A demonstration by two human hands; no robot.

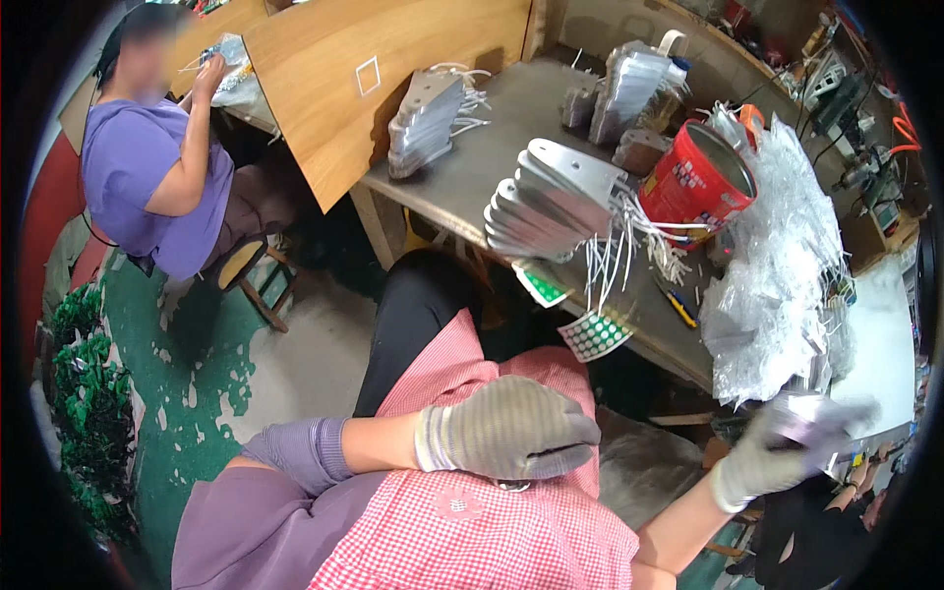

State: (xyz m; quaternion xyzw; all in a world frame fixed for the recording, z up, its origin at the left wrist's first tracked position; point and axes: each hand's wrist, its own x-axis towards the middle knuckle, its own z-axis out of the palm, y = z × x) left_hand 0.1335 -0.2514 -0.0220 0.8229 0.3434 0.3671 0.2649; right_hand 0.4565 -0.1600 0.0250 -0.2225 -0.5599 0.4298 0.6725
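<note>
My left hand [511, 428], in a grey striped work glove, is closed in front of my red checked apron [442, 531]. A small dark, shiny bit shows under its palm, too little to name. Out at the lower right, my gloved right hand [777, 447] is smeared by motion. It is nearest to the lower end of a heap of clear plastic bags [777, 295], and its fingers cannot be made out. On the bench ahead stands a fanned stack of silvery metal plates [551, 202] with rounded, holed ends and white wires hanging from it.
The bench [511, 108] also bears a red bucket [693, 182], a yellow utility knife [680, 308] and further plate stacks [425, 123]. Green-dotted sticker sheets [595, 336] overhang its front edge. A wooden panel [393, 59] rises at left. Beyond it, a person in purple [157, 187] sits working.
</note>
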